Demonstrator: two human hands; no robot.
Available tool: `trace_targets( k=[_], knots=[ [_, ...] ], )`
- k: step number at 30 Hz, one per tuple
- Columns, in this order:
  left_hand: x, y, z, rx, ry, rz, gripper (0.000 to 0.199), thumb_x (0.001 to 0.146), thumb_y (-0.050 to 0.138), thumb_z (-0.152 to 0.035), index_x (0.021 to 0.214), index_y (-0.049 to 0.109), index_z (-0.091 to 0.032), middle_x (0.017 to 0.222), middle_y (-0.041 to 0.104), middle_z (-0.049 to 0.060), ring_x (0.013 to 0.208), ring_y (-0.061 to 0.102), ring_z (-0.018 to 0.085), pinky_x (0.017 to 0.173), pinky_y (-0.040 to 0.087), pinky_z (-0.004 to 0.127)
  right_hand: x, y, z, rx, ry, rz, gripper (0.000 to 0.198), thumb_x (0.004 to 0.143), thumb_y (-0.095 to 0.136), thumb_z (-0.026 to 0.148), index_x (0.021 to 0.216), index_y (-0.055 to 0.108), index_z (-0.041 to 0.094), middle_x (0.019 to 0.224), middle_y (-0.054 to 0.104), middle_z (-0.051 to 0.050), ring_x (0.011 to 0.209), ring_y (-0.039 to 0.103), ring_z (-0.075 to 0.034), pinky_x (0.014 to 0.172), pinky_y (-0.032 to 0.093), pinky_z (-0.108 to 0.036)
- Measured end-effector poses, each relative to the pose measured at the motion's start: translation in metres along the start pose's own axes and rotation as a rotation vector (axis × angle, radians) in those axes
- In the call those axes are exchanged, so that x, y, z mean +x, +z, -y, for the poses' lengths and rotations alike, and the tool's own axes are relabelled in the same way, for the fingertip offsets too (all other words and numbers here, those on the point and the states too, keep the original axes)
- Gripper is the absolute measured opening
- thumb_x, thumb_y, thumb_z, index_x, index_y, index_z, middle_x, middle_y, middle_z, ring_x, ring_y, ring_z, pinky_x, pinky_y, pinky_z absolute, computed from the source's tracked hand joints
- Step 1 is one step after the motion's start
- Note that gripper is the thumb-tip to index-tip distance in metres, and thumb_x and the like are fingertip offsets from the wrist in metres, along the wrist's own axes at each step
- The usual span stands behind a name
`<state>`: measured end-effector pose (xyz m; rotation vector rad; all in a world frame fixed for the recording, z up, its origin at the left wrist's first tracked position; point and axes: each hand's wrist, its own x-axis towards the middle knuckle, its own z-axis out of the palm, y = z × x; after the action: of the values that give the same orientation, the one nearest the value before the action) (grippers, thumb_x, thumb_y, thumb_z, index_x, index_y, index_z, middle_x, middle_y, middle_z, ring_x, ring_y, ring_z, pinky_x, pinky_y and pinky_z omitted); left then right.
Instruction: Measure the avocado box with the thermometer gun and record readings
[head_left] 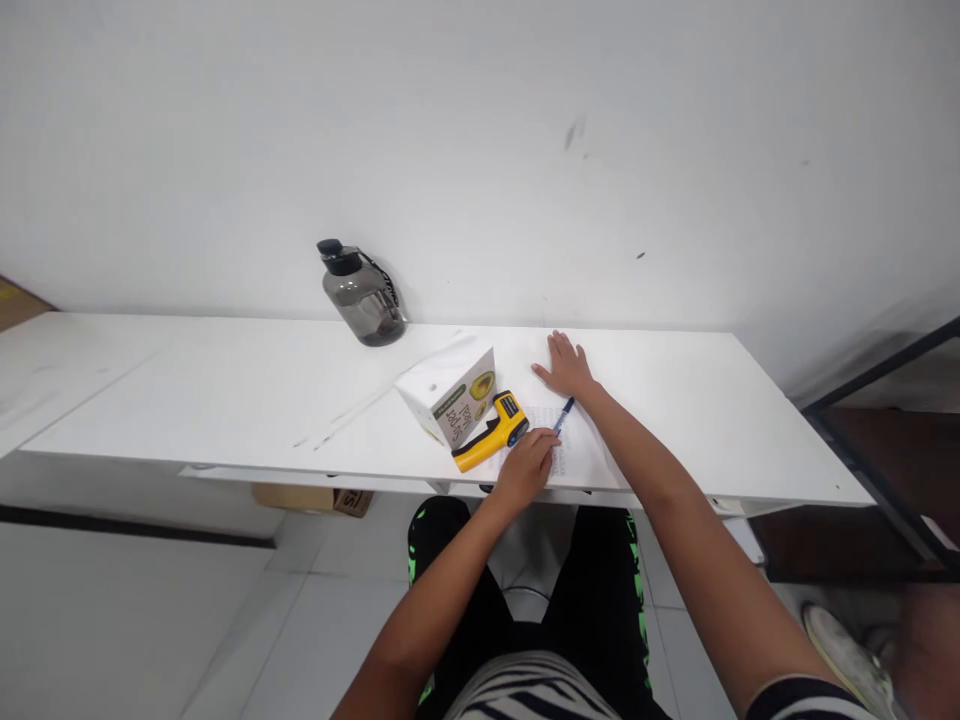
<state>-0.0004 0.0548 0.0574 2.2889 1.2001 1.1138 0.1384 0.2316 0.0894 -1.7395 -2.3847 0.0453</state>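
A blue pen slants over a written sheet of paper on the white table. My left hand rests at the sheet's near left side, its fingers curled together around the near end of the pen. Farther back, my right hand lies palm down with fingers spread, just beyond the paper, and holds nothing. Its forearm passes over the sheet's right side. Beside my left hand lies a yellow and black infrared thermometer, against a white box printed with an avocado picture.
A grey translucent water bottle with a black lid stands at the back left by the wall. The table's front edge runs above my knees. A cardboard box sits below, and a dark metal frame stands at the right.
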Motion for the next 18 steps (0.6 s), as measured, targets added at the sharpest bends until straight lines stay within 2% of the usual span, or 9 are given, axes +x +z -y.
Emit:
trace_targets(
  k=[4,6,10,11,13,15,16,18],
  knots=[
    [-0.001,-0.001,-0.001,-0.005,0.001,0.026,0.029,0.086,0.041,-0.008,0.108,0.055,-0.021,0.115,0.058,0.007,0.109,0.054,0.017,0.095,0.047,0.034,0.004,0.011,0.001,0.035,-0.023,0.019,0.077,0.09,0.024,0.06,0.147,0.021,0.009,0.153,0.022,-0.016,0.141,0.016,-0.027,0.112,0.019,-0.048],
    [-0.001,-0.001,-0.001,-0.008,-0.005,0.024,0.029,0.086,0.041,-0.008,0.108,0.056,-0.021,0.115,0.058,0.007,0.109,0.054,0.017,0.095,0.047,0.034,0.006,0.013,-0.001,0.064,-0.03,0.003,0.076,0.09,0.025,0.061,0.147,0.021,0.01,0.153,0.021,-0.015,0.142,0.016,-0.027,0.112,0.018,-0.049],
    [-0.001,0.0,0.0,-0.003,-0.012,0.019,0.028,0.086,0.041,-0.008,0.107,0.056,-0.021,0.115,0.058,0.007,0.109,0.054,0.018,0.094,0.047,0.035,0.01,0.001,-0.01,0.239,0.01,0.019,0.073,0.091,0.021,0.062,0.147,0.021,0.016,0.154,0.021,-0.012,0.142,0.016,-0.027,0.113,0.018,-0.051],
    [-0.001,0.0,0.0,-0.005,-0.012,0.017,0.028,0.086,0.042,-0.008,0.107,0.056,-0.021,0.115,0.058,0.006,0.109,0.054,0.018,0.095,0.047,0.035,0.008,-0.005,-0.014,0.305,0.025,-0.03,0.071,0.091,0.019,0.061,0.147,0.022,0.018,0.153,0.023,-0.011,0.142,0.018,-0.026,0.113,0.019,-0.05],
    [-0.001,0.001,0.001,-0.009,-0.009,0.011,0.028,0.086,0.042,-0.008,0.107,0.056,-0.021,0.115,0.058,0.006,0.11,0.054,0.018,0.096,0.046,0.036,-0.003,-0.017,-0.023,0.411,0.044,-0.212,0.066,0.094,0.016,0.057,0.147,0.024,0.019,0.151,0.029,-0.01,0.14,0.022,-0.024,0.112,0.023,-0.045],
    [-0.001,0.001,0.001,-0.011,-0.007,0.006,0.028,0.086,0.041,-0.008,0.106,0.056,-0.02,0.115,0.058,0.007,0.109,0.054,0.018,0.096,0.046,0.036,-0.025,-0.028,-0.031,0.42,0.021,-0.387,0.057,0.096,0.019,0.048,0.144,0.031,0.018,0.146,0.037,-0.011,0.136,0.03,-0.022,0.11,0.028,-0.042],
    [-0.001,0.001,0.001,-0.012,-0.006,0.005,0.027,0.086,0.041,-0.008,0.105,0.056,-0.02,0.114,0.058,0.007,0.109,0.054,0.017,0.096,0.046,0.036,-0.039,-0.033,-0.034,0.378,-0.011,-0.421,0.052,0.096,0.023,0.041,0.14,0.037,0.017,0.141,0.043,-0.012,0.132,0.036,-0.023,0.107,0.03,-0.041],
    [0.0,0.001,0.001,-0.014,0.002,-0.001,0.027,0.085,0.042,-0.007,0.104,0.057,-0.02,0.113,0.059,0.007,0.107,0.055,0.017,0.095,0.046,0.036,-0.071,-0.038,-0.035,0.218,-0.125,-0.362,0.042,0.092,0.032,0.025,0.128,0.052,0.018,0.127,0.054,-0.013,0.119,0.046,-0.025,0.101,0.033,-0.043]
  ],
)
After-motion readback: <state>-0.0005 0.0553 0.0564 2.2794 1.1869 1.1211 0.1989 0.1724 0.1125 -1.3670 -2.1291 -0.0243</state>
